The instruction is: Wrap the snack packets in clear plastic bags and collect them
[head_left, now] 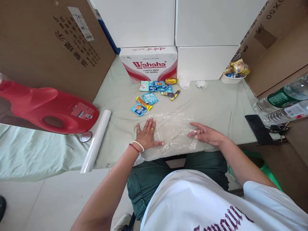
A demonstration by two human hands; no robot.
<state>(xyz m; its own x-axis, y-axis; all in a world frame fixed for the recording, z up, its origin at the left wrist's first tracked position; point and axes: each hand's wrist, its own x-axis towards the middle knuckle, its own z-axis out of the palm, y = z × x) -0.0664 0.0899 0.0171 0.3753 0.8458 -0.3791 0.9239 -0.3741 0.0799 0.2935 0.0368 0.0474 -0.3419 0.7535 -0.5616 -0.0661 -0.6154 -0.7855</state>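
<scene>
A crinkled sheet of clear plastic film [175, 134] lies spread on the cloth in front of me. My left hand [147, 134] rests flat on its left edge with the fingers apart. At the right edge, my right hand [204, 133] hovers or lightly touches the film, fingers partly spread and nothing visibly gripped. Beyond the film lie several blue snack packets [150, 98], an orange-yellow wrapped bar [143, 103], small dark-and-yellow wrapped sticks [175, 95] and a yellow packet [171, 81]. A roll of clear film [96, 141] lies to the left.
A red detergent jug [57, 109] and a large carton [64, 41] stand left. Behind are a Wahaha box [150, 65] and white boxes [207, 62]. Rightward sit a snack bowl [233, 79], a phone [259, 129] and water bottles [286, 98]. Crumpled plastic [184, 82] lies near the boxes.
</scene>
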